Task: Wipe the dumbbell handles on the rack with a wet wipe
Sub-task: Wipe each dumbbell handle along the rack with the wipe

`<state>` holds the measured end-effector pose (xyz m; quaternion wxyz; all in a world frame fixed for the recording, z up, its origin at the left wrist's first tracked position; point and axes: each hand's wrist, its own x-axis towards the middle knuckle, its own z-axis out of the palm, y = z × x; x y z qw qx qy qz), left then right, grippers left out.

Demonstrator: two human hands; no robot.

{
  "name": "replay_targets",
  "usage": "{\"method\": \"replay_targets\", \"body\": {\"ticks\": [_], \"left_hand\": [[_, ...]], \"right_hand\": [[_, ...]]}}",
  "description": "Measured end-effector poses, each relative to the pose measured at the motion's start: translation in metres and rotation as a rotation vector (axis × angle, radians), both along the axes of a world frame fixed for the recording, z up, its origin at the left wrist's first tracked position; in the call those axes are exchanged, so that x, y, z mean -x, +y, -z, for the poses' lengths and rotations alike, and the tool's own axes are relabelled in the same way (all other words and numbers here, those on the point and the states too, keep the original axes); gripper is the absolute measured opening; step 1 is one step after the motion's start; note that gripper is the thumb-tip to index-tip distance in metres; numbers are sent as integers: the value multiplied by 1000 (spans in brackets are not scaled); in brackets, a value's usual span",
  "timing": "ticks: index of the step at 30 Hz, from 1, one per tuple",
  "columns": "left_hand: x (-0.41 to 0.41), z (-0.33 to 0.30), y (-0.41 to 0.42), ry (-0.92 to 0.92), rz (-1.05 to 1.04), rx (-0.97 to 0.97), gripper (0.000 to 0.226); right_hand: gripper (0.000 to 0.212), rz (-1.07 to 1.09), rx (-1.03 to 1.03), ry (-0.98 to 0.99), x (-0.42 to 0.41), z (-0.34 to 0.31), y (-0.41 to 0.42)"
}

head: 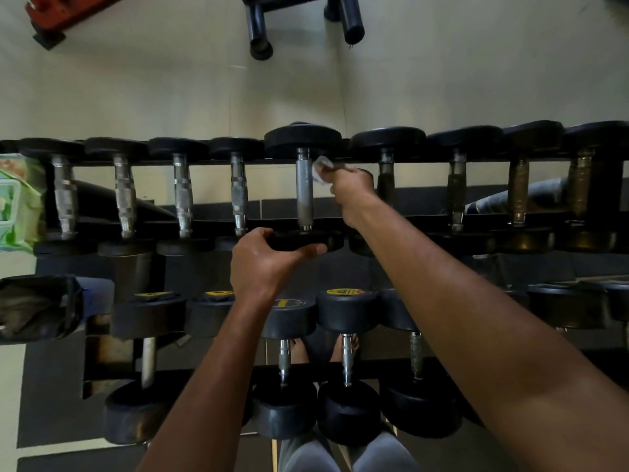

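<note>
The right hand (352,189) pinches a crumpled white wet wipe (321,170) in curled fingers and holds it against the right side of a knurled steel dumbbell handle (304,190), near the handle's far end. That handle belongs to a black round-headed dumbbell (303,139) lying across the upper tier of the rack (425,219), slightly left of the frame's centre. At 7 o'clock from the right hand, the left hand (263,264) grips the near head (306,240) of the same dumbbell, thumb on one side and fingers curled round the rim. Four more dumbbells lie on that tier at 9 o'clock from the wiped handle, their handles bright and ringed, and four more at 3 o'clock, their handles duller and brownish. At the far 9 o'clock edge, a green wet-wipe pack (17,202) rests beside the row's end. At 6 o'clock, a lower tier carries heavier dumbbells, some with yellow labels (343,291) on their heads. Beyond the rack, at 12 o'clock, black padded rollers (350,18) of some gym equipment stand on the pale floor (170,90).
</note>
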<state>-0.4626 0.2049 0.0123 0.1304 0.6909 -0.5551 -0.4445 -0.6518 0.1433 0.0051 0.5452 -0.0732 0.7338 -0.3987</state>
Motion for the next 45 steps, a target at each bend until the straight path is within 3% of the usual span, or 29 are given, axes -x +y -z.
{"method": "replay_targets", "body": {"ticks": [3, 6, 10, 11, 14, 16, 19, 22, 30, 41, 45], "left_hand": [[-1, 0, -1, -1, -1, 1, 74], [0, 0, 3, 1, -21, 1, 78], [-1, 3, 4, 27, -56, 4, 91], [-1, 4, 4, 31, -68, 4, 95], [-2, 10, 10, 38, -116, 30, 108], [-1, 13, 17, 57, -155, 49, 112], [3, 17, 30, 111, -230, 88, 112], [7, 19, 38, 146, -296, 127, 103], [9, 17, 47, 153, -314, 166, 100], [2, 12, 39, 159, -318, 88, 109], [2, 13, 38, 144, -309, 88, 108]], "right_hand": [[20, 89, 41, 0, -4, -1, -11], [23, 46, 46, 9, -4, 1, 2], [24, -77, 283, 66, 2, -7, 8], [22, -163, 346, 222, 0, -9, 5], [15, -592, 505, 939, -8, -16, -5], [16, -881, 533, 1264, -6, -16, -13], [25, -1199, 500, 1548, -1, -20, -19], [32, -1311, 440, 1671, -1, -26, -21], [24, -1576, 120, 1591, -43, -62, -45], [20, -1809, 76, 1337, -47, -57, -45], [10, -1836, 65, 1153, -47, -49, -36]]}}
